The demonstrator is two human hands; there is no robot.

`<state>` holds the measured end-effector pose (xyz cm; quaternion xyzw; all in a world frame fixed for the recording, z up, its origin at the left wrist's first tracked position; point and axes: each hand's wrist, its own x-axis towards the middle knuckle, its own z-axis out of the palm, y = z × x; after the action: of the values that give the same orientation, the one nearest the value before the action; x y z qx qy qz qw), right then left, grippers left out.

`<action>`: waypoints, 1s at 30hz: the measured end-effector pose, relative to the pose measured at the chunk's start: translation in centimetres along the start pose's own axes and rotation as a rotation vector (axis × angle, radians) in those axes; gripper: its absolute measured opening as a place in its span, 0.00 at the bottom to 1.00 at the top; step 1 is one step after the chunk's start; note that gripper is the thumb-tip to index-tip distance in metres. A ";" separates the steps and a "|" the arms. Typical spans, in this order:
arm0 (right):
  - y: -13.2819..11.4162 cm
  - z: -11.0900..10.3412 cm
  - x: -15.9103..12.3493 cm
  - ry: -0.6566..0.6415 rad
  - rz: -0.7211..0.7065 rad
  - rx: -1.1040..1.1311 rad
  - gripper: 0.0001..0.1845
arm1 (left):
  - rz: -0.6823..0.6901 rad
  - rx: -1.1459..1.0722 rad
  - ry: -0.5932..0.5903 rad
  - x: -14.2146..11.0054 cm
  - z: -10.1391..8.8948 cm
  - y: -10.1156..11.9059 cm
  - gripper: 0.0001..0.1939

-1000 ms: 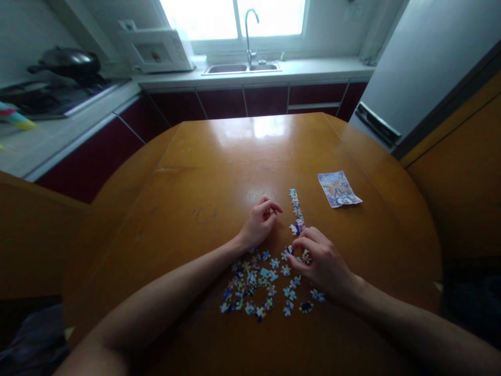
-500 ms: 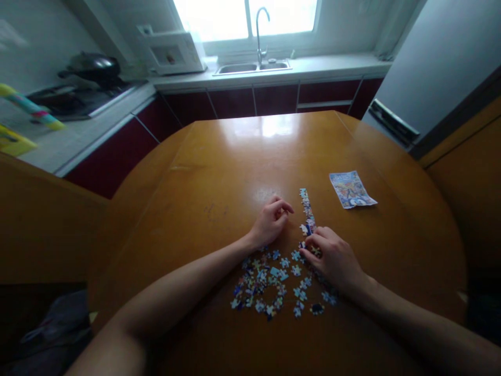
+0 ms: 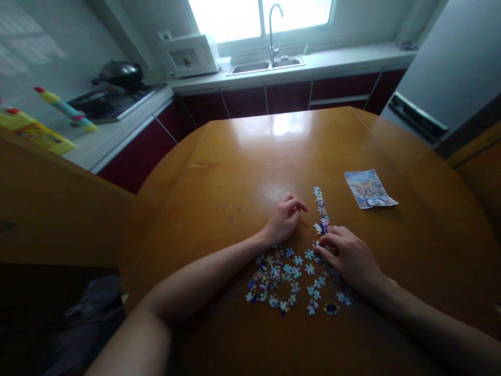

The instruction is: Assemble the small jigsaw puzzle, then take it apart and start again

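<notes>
My right hand rests over the near end of a narrow strip of joined jigsaw pieces. Its thumb and index finger pinch at a small dark-and-white puzzle piece, partly covered by the fingertips. Left of the strip, my left hand lies on the table with its fingers loosely bent and a gap inside them; nothing shows in it. Below both hands spread many loose jigsaw pieces, mostly light blue and multicoloured. Some pieces are hidden under my right hand.
A creased picture sheet lies right of the strip on the wooden table. Beyond are a counter with a sink, a microwave, a wok on the stove and yellow bottles. A fridge stands at right.
The view has turned left, so everything appears farther right and more of the yellow bottles shows. Both hands keep nearly the same places beside the strip and the loose pieces.
</notes>
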<state>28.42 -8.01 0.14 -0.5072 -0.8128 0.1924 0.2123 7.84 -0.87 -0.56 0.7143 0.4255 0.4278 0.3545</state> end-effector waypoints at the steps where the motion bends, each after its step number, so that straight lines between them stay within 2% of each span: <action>1: -0.1 -0.1 0.0 0.001 -0.001 0.003 0.08 | 0.001 -0.003 0.001 0.0 0.0 0.0 0.13; 6: -0.3 -0.3 0.1 0.038 -0.001 0.012 0.12 | 0.005 0.003 0.003 0.0 0.1 -0.2 0.12; 22: -0.5 -0.6 0.3 0.136 -0.043 0.127 0.10 | -0.070 -0.066 0.032 0.6 -0.5 -0.5 0.11; 30: 0.0 -0.9 0.6 0.210 -0.030 0.209 0.10 | -0.306 -0.250 0.080 0.9 -1.3 -0.8 0.10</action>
<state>28.69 -7.36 0.95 -0.4874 -0.7692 0.2188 0.3507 6.62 0.49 -0.48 0.5744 0.4862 0.4465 0.4841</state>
